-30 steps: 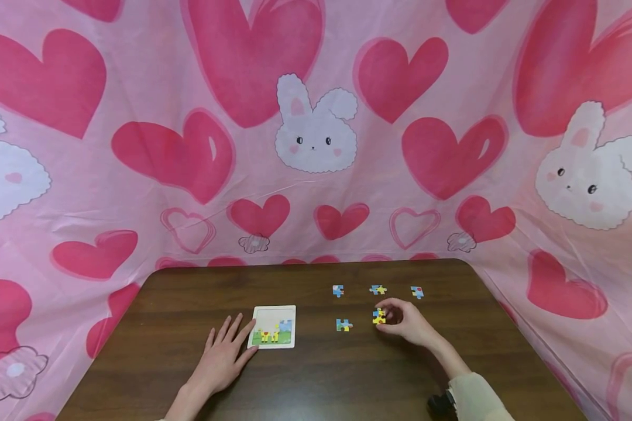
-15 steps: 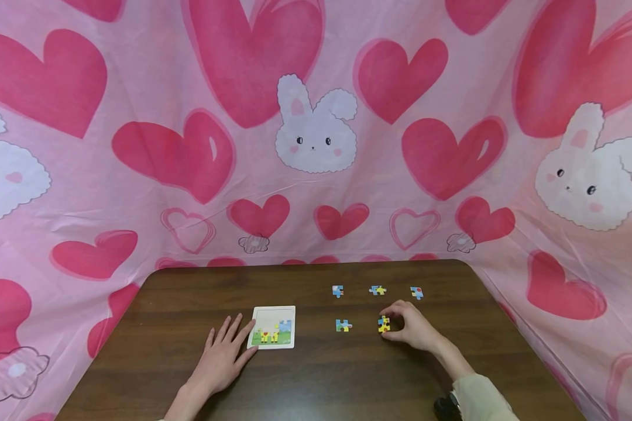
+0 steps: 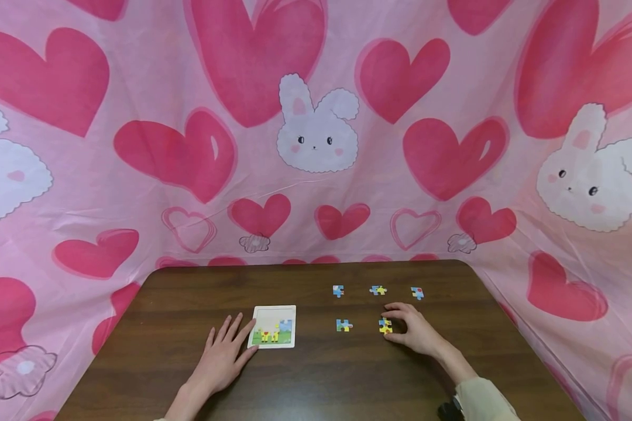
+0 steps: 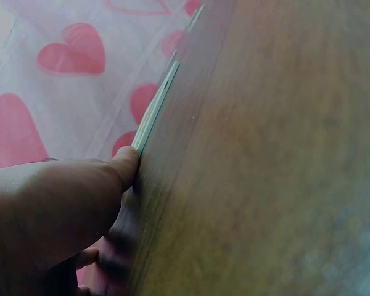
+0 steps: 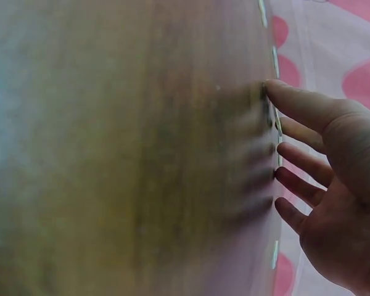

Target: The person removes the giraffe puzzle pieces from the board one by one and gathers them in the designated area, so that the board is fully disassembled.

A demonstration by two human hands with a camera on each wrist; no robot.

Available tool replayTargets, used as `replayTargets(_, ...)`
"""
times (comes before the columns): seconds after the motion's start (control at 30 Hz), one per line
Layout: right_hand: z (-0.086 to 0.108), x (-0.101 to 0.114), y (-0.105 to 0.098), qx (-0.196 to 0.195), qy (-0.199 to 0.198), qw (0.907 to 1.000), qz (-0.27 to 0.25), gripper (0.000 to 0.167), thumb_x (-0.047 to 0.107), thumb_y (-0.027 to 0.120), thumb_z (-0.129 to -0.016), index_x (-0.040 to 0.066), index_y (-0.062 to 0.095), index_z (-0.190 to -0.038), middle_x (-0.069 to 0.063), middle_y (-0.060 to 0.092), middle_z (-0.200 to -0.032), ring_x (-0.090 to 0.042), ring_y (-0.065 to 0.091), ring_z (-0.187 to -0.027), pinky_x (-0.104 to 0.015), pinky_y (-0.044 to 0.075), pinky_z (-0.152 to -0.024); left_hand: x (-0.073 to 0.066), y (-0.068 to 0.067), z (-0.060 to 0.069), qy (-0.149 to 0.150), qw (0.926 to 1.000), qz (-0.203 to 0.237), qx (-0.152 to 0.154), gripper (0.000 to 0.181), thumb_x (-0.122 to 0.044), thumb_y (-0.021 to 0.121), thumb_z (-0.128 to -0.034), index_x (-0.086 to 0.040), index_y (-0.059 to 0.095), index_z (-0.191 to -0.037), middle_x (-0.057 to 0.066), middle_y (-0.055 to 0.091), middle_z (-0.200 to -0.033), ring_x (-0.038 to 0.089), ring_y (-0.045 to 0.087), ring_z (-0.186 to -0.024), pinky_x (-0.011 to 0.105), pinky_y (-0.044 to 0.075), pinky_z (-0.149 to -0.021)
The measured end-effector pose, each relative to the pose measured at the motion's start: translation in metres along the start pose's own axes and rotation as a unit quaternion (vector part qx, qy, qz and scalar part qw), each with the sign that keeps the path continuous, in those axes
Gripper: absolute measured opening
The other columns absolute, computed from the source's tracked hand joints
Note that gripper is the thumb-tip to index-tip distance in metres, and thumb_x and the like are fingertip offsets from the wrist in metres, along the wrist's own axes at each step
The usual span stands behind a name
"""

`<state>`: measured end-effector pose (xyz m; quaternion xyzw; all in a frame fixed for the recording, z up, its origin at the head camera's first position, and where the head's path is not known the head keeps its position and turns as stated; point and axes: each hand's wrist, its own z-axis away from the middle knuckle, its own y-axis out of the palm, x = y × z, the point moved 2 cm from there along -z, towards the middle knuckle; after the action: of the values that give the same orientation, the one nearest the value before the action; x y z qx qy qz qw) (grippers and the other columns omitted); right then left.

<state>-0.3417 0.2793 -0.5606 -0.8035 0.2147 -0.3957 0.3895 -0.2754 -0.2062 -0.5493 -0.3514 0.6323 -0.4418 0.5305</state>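
Right hand (image 3: 415,328) has thumb and fingertips pinched on a flat yellow-blue jigsaw piece (image 3: 385,325), low at the brown wooden table (image 3: 321,374); left hand (image 3: 225,355), fingers spread, touches the white-rimmed puzzle tray (image 3: 265,317). Piece-positioning step imo; next calls for careful lining-up.

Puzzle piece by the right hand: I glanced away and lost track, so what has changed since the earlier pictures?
The right hand and its puzzle piece have shifted slightly nearer and to the right; I can't tell whether it has let go. The left hand still rests against the puzzle tray, and the four other loose pieces stayed put.
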Motion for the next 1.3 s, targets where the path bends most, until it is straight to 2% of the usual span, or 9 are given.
replayTargets(0.13, 0.0, 0.021, -0.007, 0.021, 0.039, 0.9989, 0.014, 0.044, 0.026, 0.089, -0.093, 0.006, 0.078, -0.131, -0.018, 0.068, -0.143, -0.043, 0.061, -0.133, -0.065, 0.051, -0.109, -0.002, -0.002, 0.001, 0.001, 1.0, -0.004, 0.0, 0.066, -0.048, 0.066, -0.1085, -0.019, 0.051, -0.166, 0.023, 0.04, -0.176, 0.053, 0.031, -0.165, 0.083, 0.022, -0.127)
replayTargets(0.17, -0.001, 0.028, -0.01, 0.032, 0.059, 0.9976, 0.017, 0.045, 0.025, 0.091, -0.091, 0.006, 0.078, -0.13, -0.019, 0.068, -0.143, -0.047, 0.06, -0.134, -0.071, 0.05, -0.108, -0.002, -0.002, 0.001, 0.001, 1.0, -0.005, 0.0, 0.066, -0.048, 0.065, -0.1087, -0.019, 0.051, -0.166, 0.023, 0.04, -0.175, 0.053, 0.032, -0.164, 0.083, 0.022, -0.126)
replayTargets(0.27, -0.001, 0.032, -0.011, 0.046, 0.086, 0.995, 0.024, 0.047, 0.025, 0.09, -0.093, 0.007, 0.076, -0.134, -0.018, 0.067, -0.147, -0.046, 0.059, -0.138, -0.069, 0.049, -0.111, -0.003, -0.003, 0.002, 0.002, 1.0, -0.007, 0.0, 0.066, -0.048, 0.065, -0.1089, -0.019, 0.051, -0.166, 0.023, 0.04, -0.175, 0.053, 0.032, -0.164, 0.083, 0.023, -0.126)
replayTargets(0.43, -0.006, 0.038, -0.01, 0.021, 0.097, 0.9951, 0.003, 0.049, 0.021, 0.089, -0.094, 0.004, 0.073, -0.137, -0.017, 0.069, -0.143, -0.044, 0.064, -0.135, -0.067, 0.052, -0.111, -0.002, -0.001, 0.002, 0.005, 1.0, -0.004, -0.006, 0.065, -0.048, 0.065, -0.1088, -0.019, 0.052, -0.165, 0.023, 0.041, -0.175, 0.053, 0.032, -0.164, 0.083, 0.023, -0.126)
replayTargets(0.57, -0.016, 0.046, -0.006, 0.006, 0.095, 0.9953, -0.013, 0.049, 0.016, 0.088, -0.095, 0.003, 0.071, -0.139, -0.015, 0.069, -0.143, -0.042, 0.066, -0.135, -0.065, 0.052, -0.112, -0.002, -0.001, 0.002, 0.007, 0.9999, -0.008, -0.006, 0.065, -0.049, 0.065, -0.109, -0.019, 0.051, -0.166, 0.023, 0.04, -0.176, 0.053, 0.032, -0.164, 0.083, 0.023, -0.126)
replayTargets(0.73, -0.031, 0.062, 0.005, 0.008, 0.077, 0.9963, -0.037, 0.049, 0.018, 0.087, -0.095, 0.003, 0.071, -0.139, -0.013, 0.069, -0.142, -0.04, 0.065, -0.135, -0.065, 0.052, -0.113, -0.002, -0.001, 0.001, 0.005, 0.9999, -0.01, 0.0, 0.066, -0.049, 0.064, -0.1093, -0.02, 0.05, -0.166, 0.023, 0.039, -0.176, 0.053, 0.032, -0.165, 0.082, 0.023, -0.127)
replayTargets(1.0, -0.051, 0.096, 0.038, 0.055, 0.032, 0.9957, -0.067, 0.053, 0.022, 0.086, -0.097, 0.003, 0.068, -0.143, -0.012, 0.068, -0.143, -0.036, 0.064, -0.135, -0.059, 0.054, -0.113, -0.001, 0.0, 0.001, 0.007, 0.9999, -0.007, -0.006, 0.066, -0.049, 0.065, -0.1086, -0.019, 0.052, -0.165, 0.024, 0.04, -0.175, 0.054, 0.032, -0.164, 0.083, 0.023, -0.126)
replayTargets(1.17, -0.068, 0.117, 0.056, 0.088, 0.026, 0.9922, -0.084, 0.054, 0.024, 0.084, -0.099, 0.004, 0.066, -0.146, -0.014, 0.065, -0.149, -0.036, 0.06, -0.14, -0.061, 0.051, -0.118, -0.001, 0.0, 0.001, 0.01, 0.9998, -0.006, -0.017, 0.065, -0.048, 0.067, -0.1081, -0.018, 0.053, -0.164, 0.024, 0.042, -0.174, 0.054, 0.034, -0.163, 0.083, 0.024, -0.125)
replayTargets(1.3, -0.079, 0.13, 0.068, 0.098, 0.021, 0.9917, -0.08, 0.054, 0.023, 0.083, -0.099, 0.004, 0.066, -0.146, -0.014, 0.064, -0.15, -0.034, 0.059, -0.142, -0.06, 0.049, -0.121, -0.001, 0.001, 0.001, 0.011, 0.9998, -0.008, -0.016, 0.065, -0.048, 0.066, -0.1083, -0.018, 0.053, -0.164, 0.025, 0.042, -0.174, 0.054, 0.034, -0.163, 0.083, 0.024, -0.125)
